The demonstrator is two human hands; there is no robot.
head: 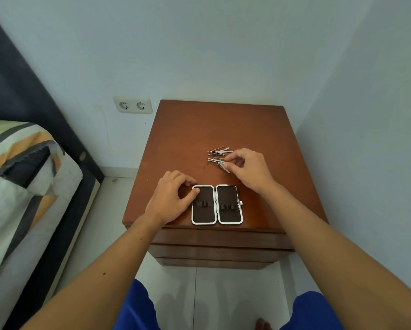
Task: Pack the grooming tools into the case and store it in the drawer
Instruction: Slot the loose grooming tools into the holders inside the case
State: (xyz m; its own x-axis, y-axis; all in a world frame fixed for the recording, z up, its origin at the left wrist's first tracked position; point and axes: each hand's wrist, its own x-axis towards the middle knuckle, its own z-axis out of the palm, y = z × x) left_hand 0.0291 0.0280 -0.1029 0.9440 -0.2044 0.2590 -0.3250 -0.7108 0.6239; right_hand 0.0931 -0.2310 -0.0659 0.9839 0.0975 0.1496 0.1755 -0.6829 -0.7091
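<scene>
A small case (pixel 217 204) with white rims and dark lining lies open flat near the front edge of the brown nightstand (pixel 187 129). Both halves show elastic loops with nothing in them. My left hand (pixel 170 197) rests on the case's left rim, thumb on the lining. Behind the case lie several metal grooming tools: a far cluster with clippers (pixel 218 151) and a near cluster with scissors (pixel 217 161). My right hand (pixel 248 169) pinches a tool of the near cluster between thumb and fingers. The drawer fronts (pixel 221 239) below the top are closed.
A bed (pixel 21 186) with a striped cover and dark frame stands at the left. A double wall socket (pixel 133 105) sits left of the nightstand. A wall runs close along the right side. White floor tiles lie below.
</scene>
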